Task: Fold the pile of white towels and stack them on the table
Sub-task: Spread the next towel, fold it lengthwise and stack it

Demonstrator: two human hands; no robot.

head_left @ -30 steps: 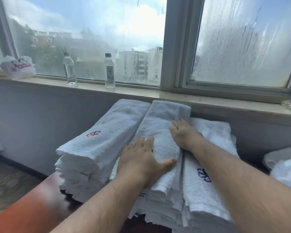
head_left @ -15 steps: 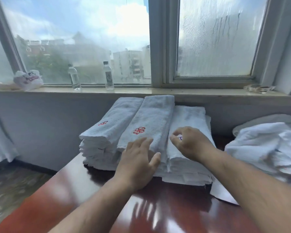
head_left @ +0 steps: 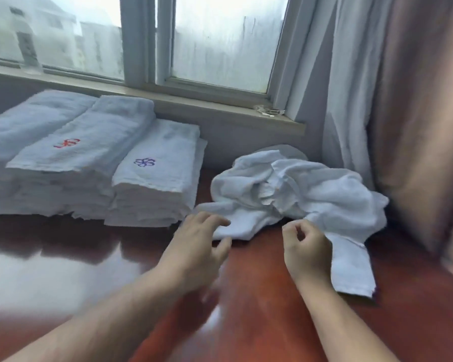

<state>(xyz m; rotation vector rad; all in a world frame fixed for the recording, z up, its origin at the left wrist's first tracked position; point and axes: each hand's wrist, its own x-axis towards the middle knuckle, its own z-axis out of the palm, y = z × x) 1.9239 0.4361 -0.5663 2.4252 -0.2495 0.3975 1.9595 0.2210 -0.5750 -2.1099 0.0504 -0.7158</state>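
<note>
Beside crumpled towels (head_left: pixel 298 189), loosely curled fingers (head_left: pixel 212 220).

A single head-worn camera is looking forward and down across the reddish table (head_left: pixel 63 278), close enough that both forearms are entering from the bottom edge. It is facing the window (head_left: pixel 220 43), which is filling the top of the frame, with the curtain (head_left: pixel 403 100) running down the right side. Wide-angle bending and blur are smearing the edges. No second view is sharing the scene.
</note>
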